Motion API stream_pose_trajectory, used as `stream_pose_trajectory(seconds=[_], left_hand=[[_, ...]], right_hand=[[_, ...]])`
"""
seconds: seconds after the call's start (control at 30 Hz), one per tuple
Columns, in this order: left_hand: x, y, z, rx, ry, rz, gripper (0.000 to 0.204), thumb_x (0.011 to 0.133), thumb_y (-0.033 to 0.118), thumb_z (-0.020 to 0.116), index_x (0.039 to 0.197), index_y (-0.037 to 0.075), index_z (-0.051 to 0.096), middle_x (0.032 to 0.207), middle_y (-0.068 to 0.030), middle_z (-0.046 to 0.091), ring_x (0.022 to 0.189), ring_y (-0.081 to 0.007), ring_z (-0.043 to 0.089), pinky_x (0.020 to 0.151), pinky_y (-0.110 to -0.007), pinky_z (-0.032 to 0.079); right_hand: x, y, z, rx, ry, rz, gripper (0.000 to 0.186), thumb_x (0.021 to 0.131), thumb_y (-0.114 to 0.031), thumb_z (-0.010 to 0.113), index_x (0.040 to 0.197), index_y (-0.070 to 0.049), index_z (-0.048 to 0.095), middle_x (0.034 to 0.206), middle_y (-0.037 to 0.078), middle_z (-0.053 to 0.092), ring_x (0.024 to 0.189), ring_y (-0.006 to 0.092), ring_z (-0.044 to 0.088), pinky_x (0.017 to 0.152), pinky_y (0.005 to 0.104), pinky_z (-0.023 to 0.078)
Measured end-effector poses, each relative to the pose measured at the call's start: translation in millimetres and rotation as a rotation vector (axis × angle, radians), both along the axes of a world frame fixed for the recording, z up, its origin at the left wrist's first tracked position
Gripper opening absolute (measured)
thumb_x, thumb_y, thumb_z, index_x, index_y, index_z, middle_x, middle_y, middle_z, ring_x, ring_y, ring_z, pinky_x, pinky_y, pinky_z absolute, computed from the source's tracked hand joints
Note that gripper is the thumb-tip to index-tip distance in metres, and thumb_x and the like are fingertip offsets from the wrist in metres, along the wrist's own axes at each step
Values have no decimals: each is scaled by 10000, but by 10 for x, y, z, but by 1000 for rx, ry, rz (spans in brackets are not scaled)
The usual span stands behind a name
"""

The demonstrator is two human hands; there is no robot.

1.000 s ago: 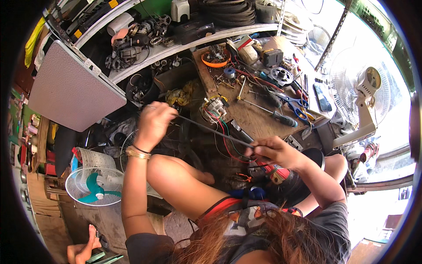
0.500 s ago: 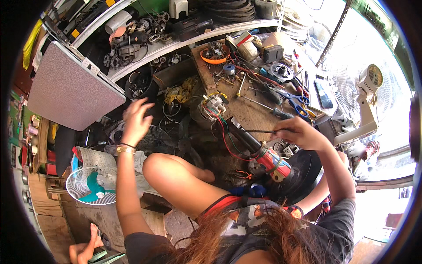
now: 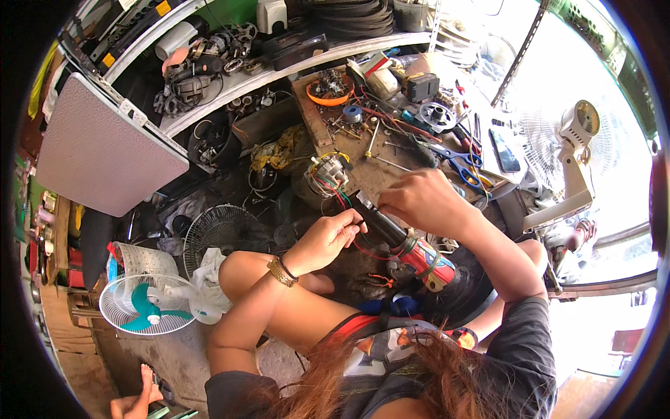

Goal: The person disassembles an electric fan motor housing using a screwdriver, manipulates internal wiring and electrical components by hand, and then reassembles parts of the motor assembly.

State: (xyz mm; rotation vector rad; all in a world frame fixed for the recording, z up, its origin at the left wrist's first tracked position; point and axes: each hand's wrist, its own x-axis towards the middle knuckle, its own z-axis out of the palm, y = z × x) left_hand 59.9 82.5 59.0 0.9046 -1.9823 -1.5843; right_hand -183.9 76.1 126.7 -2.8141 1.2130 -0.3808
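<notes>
- Fan (image 3: 145, 305), white cage, teal blades.
- Bowl (image 3: 329, 101), orange, holding small parts.
- Panel (image 3: 112, 143), grey, tilted.
- Coils (image 3: 349, 17), black, on white-edged shelf (image 3: 370, 46).
- Phone (image 3: 504, 150), dark screen.

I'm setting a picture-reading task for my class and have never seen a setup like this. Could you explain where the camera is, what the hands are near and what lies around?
There is no machine here: these are a person's two bare hands. A wide fisheye camera on the person's head looks down, so straight edges bend near the rim.

The left hand and right hand are close to the black end of a red-and-black tool. The fingers are bent, but I cannot tell what they hold. Beyond the left hand is a small motor with coloured wires.

On the wooden bench are an orange bowl of small parts, blue-handled scissors and a phone. At lower left is a fan with teal blades.
</notes>
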Motion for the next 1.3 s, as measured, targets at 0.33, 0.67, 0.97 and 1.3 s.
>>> stream_pose_trajectory(seconds=[0.33, 0.67, 0.97, 1.3], left_hand=[[-9, -259, 81, 109, 482, 311, 155, 1048, 198, 421, 1049, 78, 519, 684, 39, 433, 592, -42, 391, 531, -201, 343], [331, -415, -322, 462, 1093, 624, 246, 971, 170, 585, 1197, 91, 532, 931, 12, 596, 841, -97, 573, 724, -281, 494], [338, -363, -337, 412, 917, 796, 303, 972, 163, 579, 1266, 136, 514, 926, 9, 618, 838, -88, 588, 743, -291, 517], [247, -362, -274, 441, 1008, 784, 231, 980, 160, 563, 1201, 122, 508, 931, 8, 577, 811, -112, 583, 729, -306, 522]], right_hand=[[122, -957, 889, -850, -70, -63, 112, 762, -195, 709, 868, -167, 685, 916, -20, 646, 945, 189, 579, 980, 502, 358], [-557, -2050, -362, -310, -564, -393, 124, 834, -130, 674, 937, -91, 731, 871, 115, 694, 753, 273, 661, 694, 378, 515], [-578, -2328, -1524, -192, 229, -342, 151, 841, -160, 594, 872, -205, 736, 911, 4, 700, 942, 232, 641, 794, 418, 491], [-578, -2482, -1633, 4, 157, -400, 141, 800, -170, 620, 879, -182, 736, 912, 88, 707, 914, 293, 671, 779, 427, 511]])
